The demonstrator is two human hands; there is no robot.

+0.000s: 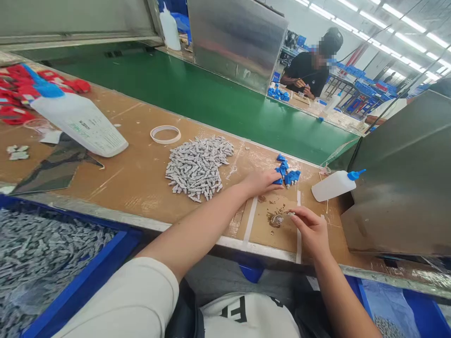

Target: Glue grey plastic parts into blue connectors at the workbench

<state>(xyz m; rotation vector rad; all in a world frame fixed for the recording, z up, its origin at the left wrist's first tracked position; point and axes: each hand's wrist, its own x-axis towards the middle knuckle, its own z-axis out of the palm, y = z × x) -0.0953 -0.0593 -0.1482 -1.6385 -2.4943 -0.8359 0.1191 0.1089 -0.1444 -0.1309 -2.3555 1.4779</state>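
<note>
My left hand (262, 182) reaches to the edge of a small group of blue plastic parts (291, 177), its thumb and fingers closed around one of them. Below and to the right, my right hand (312, 227) pinches a small whitish piece (291, 213) between thumb and fingertips. Just left of that piece, a puddle of clear, glue-like liquid (275, 219) sits on a brown board (257, 234), with drips and stains around it. To the left of my left hand lies a large heap of small grey plastic pieces (199, 164).
A white bottle with a blue nozzle (333, 186) lies at right; a larger one (81, 122) lies at left near red parts (14, 101). A tape roll (165, 134) is behind the heap. Beyond runs a green belt (211, 101). A co-worker (310, 70) sits across it.
</note>
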